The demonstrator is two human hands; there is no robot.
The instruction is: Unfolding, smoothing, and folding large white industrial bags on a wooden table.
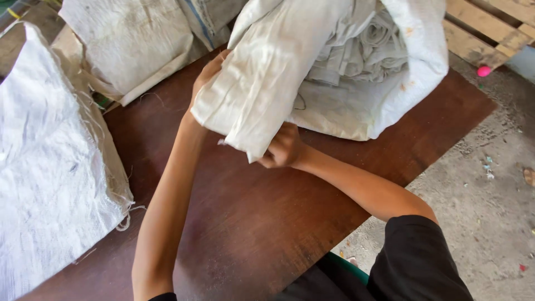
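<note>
Both hands grip a folded white sack above a brown table.

At the far left, a flat white woven sack (50, 178) lies over the table's left edge, fringe loose. The left hand (205, 78) is closed on the upper fold of the folded sack (262, 83); its fingers are hidden behind the cloth. The right hand (284, 149) is fisted tight on the lower corner. For a clean pull, keep both grips close to the fold and draw toward the bare table (251, 223) area nearest the body. Behind it, an open sack (390, 95) holds more folded cloth. The table's right edge runs diagonally beside the concrete floor (490, 184); a pallet (490, 28) lies beyond.
</note>
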